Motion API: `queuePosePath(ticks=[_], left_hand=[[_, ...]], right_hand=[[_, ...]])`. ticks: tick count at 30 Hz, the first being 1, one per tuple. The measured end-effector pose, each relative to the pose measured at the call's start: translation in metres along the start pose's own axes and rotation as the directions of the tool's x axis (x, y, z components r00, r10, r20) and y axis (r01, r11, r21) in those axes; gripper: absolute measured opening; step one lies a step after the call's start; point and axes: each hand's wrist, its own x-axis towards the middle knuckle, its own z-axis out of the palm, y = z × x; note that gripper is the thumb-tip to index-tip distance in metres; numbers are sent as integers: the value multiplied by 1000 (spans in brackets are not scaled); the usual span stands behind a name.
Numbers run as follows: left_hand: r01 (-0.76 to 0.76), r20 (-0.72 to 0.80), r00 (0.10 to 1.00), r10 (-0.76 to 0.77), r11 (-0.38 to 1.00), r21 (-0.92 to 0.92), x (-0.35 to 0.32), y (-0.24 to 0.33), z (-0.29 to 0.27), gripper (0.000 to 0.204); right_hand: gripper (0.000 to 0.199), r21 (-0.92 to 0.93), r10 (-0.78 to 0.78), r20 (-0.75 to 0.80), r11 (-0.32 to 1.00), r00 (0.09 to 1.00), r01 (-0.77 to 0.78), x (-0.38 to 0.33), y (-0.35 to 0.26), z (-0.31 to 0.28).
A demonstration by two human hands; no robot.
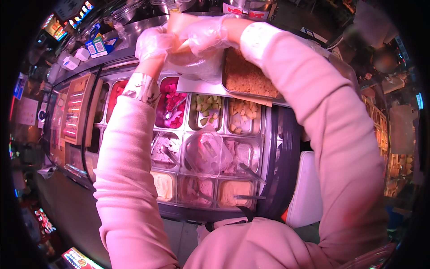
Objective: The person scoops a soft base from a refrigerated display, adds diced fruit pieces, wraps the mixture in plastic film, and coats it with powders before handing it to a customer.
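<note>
Both my arms reach to the far side of a food counter, and each hand wears a clear plastic glove. My left hand (154,43) and my right hand (207,34) close from either side on a tan, rolled or folded sheet (181,23); its kind does not show, and the fingers partly hide it. Just below my hands lies a clear plastic bag (201,67), its contents unclear. A metal tray of golden crumbs (246,76) sits beside it, under my right wrist. Closer to me, sunken metal pans hold pink-red cubes (172,101), green cubes (207,107) and pale yellow cubes (242,112).
Nearer pans hold creamy mixes with spoons, such as the pale one (235,193). A clear plastic lid (208,150) lies across the middle pans. A wooden rack (77,110) stands left, a white lidded box (307,190) right. Metal pots (172,5) stand along the back.
</note>
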Motion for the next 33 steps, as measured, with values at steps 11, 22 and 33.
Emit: queuePosePath(ticks=[11, 22, 33], left_hand=[[-138, 304, 948, 89, 980, 145, 12, 2, 36, 51], [-684, -442, 710, 548, 687, -247, -243, -26, 10, 30], [-239, 504, 793, 341, 936, -257, -519, -77, -14, 28]], right_hand=[[57, 106, 64, 139, 991, 988, -79, -27, -9, 14], [43, 640, 577, -478, 745, 662, -187, -347, -92, 44], [35, 559, 845, -384, 533, 372, -635, -469, -62, 203]])
